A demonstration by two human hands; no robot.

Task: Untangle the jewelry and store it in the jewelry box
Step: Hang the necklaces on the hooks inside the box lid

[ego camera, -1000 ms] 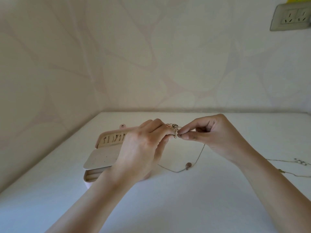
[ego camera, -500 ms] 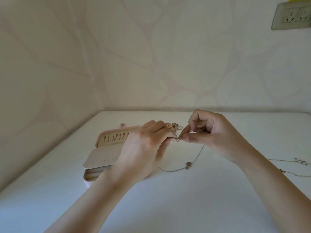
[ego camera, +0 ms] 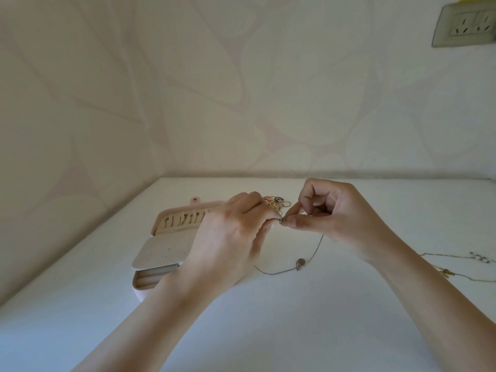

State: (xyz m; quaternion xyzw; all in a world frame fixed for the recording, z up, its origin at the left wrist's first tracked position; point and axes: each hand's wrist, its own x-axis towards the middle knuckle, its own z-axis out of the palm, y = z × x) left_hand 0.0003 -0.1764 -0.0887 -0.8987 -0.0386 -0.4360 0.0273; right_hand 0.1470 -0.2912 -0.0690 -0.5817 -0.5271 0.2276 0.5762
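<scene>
Untangling is under way, and storing looks not yet begun. Left hand is gripping the jewelry tangle, fingers curled. Right hand is pinching a link at the knot, thumb to forefinger. Pendant chain is trailing toward 6 o'clock onto the counter. Jewelry box is lying open at 9 o'clock. Loose chains are lying at 3 o'clock.

The left grip and right grip meet fingertip to fingertip, both pinching the tangled jewelry. Below them a chain with a teardrop pendant droops onto the tabletop. The open jewelry box lies beyond the left grip; loose chains lie right of the right grip.
</scene>
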